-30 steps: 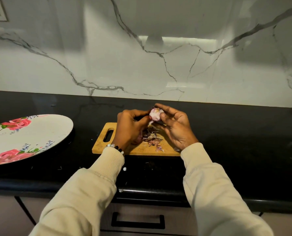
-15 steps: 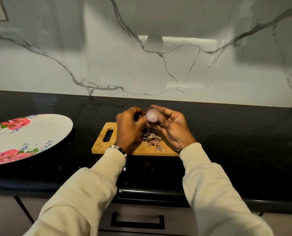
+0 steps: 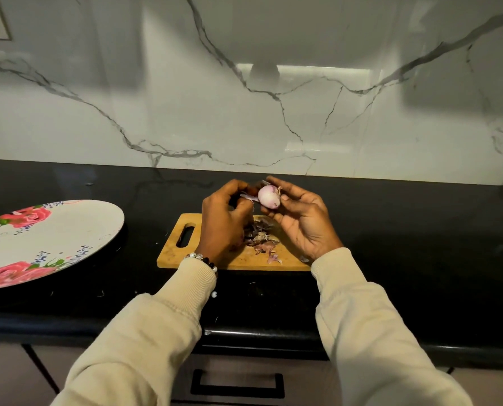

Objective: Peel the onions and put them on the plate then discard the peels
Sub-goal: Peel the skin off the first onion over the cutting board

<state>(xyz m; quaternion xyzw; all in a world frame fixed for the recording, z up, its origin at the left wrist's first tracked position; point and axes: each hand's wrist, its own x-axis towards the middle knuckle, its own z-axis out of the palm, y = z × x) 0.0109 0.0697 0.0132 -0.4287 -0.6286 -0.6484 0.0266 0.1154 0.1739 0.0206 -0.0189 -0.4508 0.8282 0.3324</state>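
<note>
A small pale pink onion [image 3: 269,196] sits between the fingertips and thumb of my right hand [image 3: 301,222], held above the far edge of a wooden cutting board [image 3: 172,253]. My left hand [image 3: 225,218] is just left of the onion, fingers curled, pinching a thin strip of peel [image 3: 248,198] that trails off the onion. A heap of purple peels [image 3: 260,237] lies on the board under my hands. The white plate with pink roses [image 3: 48,241] rests on the counter at the far left, with no onion on it.
The black countertop [image 3: 405,244] runs the full width, backed by a white marbled wall [image 3: 244,112]. Small peel scraps dot the counter near its front edge. A drawer with a black handle [image 3: 237,386] is below.
My left hand has pulled a little to the left, drawing a strip of peel away from the onion. My right hand has turned the onion, which now shows a smoother side.
</note>
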